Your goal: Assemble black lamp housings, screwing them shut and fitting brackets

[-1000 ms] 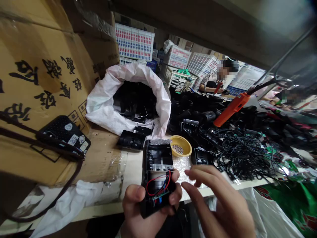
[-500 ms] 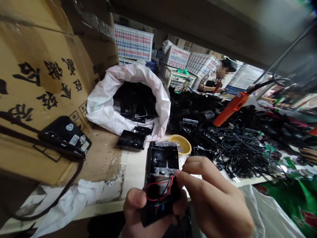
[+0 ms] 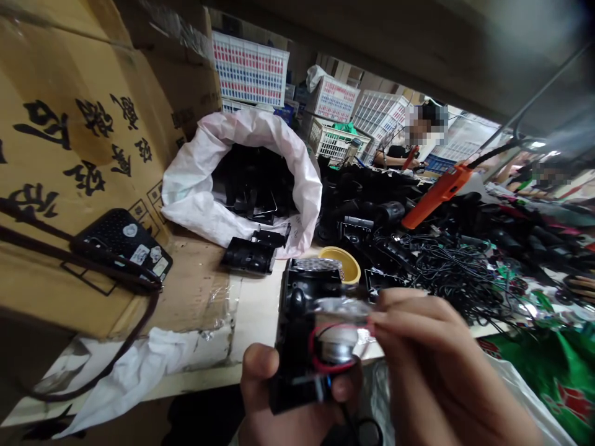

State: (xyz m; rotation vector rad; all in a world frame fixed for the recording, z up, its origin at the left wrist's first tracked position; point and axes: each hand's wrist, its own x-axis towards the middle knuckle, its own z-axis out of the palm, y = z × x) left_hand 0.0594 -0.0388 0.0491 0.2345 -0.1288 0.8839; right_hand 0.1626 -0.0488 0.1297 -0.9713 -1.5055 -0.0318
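In the left hand (image 3: 292, 424), the black housing (image 3: 294, 331) points lengthwise forward

Pale worktable (image 3: 248, 310); dark panel (image 3: 395, 43) slanting overhead; white plastic crates (image 3: 251, 68) stacked behind; light brighter toward far right.

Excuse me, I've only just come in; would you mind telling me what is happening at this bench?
A person's left hand holds an open black housing above the bench edge. The right hand has its fingertips together at the housing's side, by a red wire; blur hides exactly what they pinch. Beyond the housing stands a yellow bowl, with a white bag of black parts farther back and an orange tool off to the right.
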